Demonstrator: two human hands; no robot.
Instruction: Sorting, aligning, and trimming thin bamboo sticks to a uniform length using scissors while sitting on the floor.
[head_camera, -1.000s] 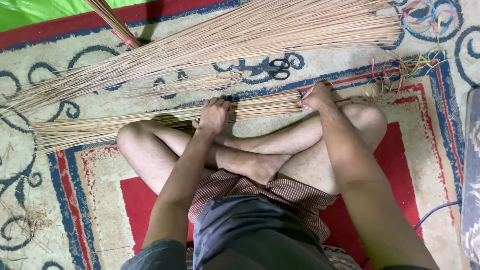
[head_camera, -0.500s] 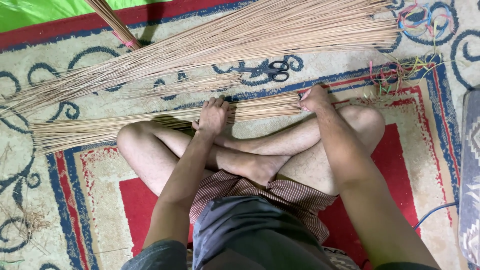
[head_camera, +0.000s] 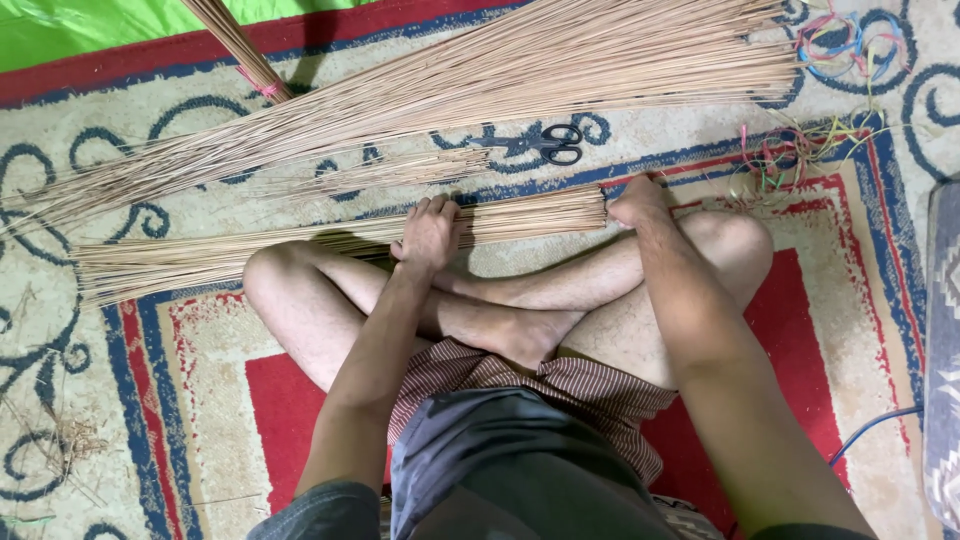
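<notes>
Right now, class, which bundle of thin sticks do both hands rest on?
The small, even-ended bundle lying across the shins, under the left hand and right hand; the bigger fanned pile lies beyond, untouched.
</notes>
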